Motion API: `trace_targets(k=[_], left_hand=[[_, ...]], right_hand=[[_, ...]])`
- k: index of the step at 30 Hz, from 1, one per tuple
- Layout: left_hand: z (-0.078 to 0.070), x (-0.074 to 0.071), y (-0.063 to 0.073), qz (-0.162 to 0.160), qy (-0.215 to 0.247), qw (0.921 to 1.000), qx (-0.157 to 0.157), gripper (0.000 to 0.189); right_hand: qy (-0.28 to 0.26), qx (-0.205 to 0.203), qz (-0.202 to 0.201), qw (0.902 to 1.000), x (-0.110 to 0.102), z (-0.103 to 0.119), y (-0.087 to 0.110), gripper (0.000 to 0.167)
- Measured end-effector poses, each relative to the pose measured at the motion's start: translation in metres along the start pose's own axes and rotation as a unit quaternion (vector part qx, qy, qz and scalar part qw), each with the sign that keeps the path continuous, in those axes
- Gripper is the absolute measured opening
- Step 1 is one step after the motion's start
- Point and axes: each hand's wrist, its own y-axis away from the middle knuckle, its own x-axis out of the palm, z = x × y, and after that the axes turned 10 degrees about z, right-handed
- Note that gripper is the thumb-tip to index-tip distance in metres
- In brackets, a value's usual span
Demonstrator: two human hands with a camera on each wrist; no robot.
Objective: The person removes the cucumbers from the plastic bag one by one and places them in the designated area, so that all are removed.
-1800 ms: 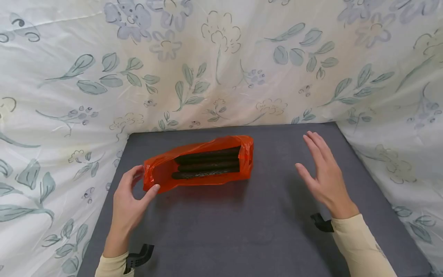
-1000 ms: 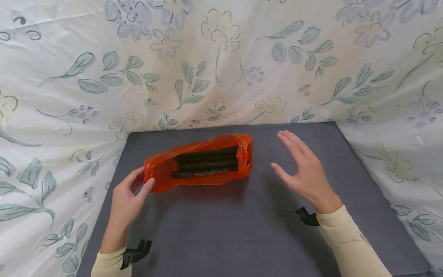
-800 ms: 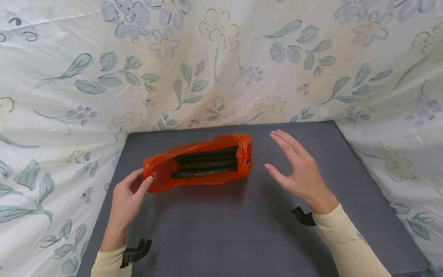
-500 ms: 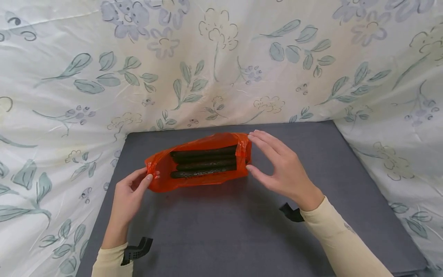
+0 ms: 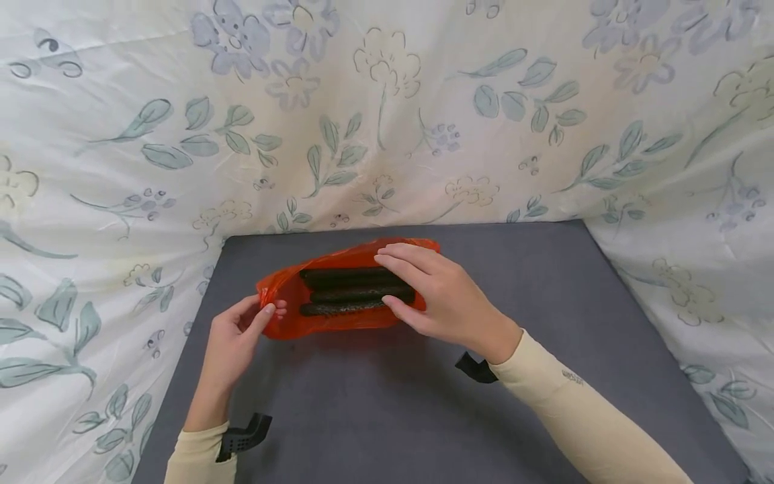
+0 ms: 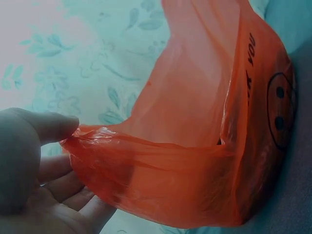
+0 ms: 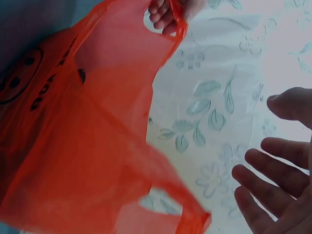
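Your left hand (image 5: 232, 339) pinches the gathered plastic at the end of the orange bag (image 5: 329, 328) that lies toward the worktop's left edge. The thumb presses on the near side of the gather and the fingers curl in behind it; in the right wrist view, fingertips of that hand show through the handle loop.

Your right hand (image 5: 450, 296) has hold of nothing. Its thumb stands well away from the fingers, which are spread and only slightly bent, and it hangs over the bag's other end, the one toward the right edge. The right wrist view shows a gap between those fingers and the plastic.

The bag sits in the far half of the worktop (image 5: 375, 410), nearer the far left corner than the far right one, its mouth gaping upward. Inside, three long dark cylinders (image 5: 341, 294) lie side by side, running roughly along the far edge; your right hand hides part of them. Black lettering and a smiley (image 6: 280, 109) are printed on the bag's side. Behind the far edge hangs a flowered cloth (image 5: 417, 168).
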Motion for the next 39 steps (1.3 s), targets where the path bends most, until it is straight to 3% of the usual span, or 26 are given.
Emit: trace_targets(k=[6, 14, 18, 28, 33, 39], left_hand=[[0.002, 0.003, 0.003, -0.002, -0.010, 0.9999, -0.007, 0.035], [0.007, 0.002, 0.016, -0.011, -0.020, 0.9986, -0.049, 0.035], [0.007, 0.002, 0.016, -0.007, -0.016, 0.9980, -0.060, 0.038], [0.003, 0.001, 0.002, -0.002, 0.043, 0.9987, -0.029, 0.040], [-0.001, 0.003, -0.002, -0.004, 0.056, 0.9983, -0.018, 0.040], [-0.006, 0.003, -0.003, -0.001, 0.067, 0.9975, -0.020, 0.041]], right_hand=[[0.014, -0.015, 0.019, 0.9996, 0.009, 0.006, -0.014, 0.052], [0.007, -0.023, 0.055, 0.9982, 0.024, 0.020, -0.024, 0.044], [-0.004, -0.020, 0.078, 0.9967, 0.025, 0.027, -0.029, 0.042], [0.011, -0.004, 0.169, 0.9855, 0.036, 0.022, -0.058, 0.029], [0.029, 0.032, 0.214, 0.9759, 0.045, 0.016, -0.067, 0.027], [-0.003, 0.095, 0.249, 0.9637, 0.054, 0.007, -0.077, 0.025]])
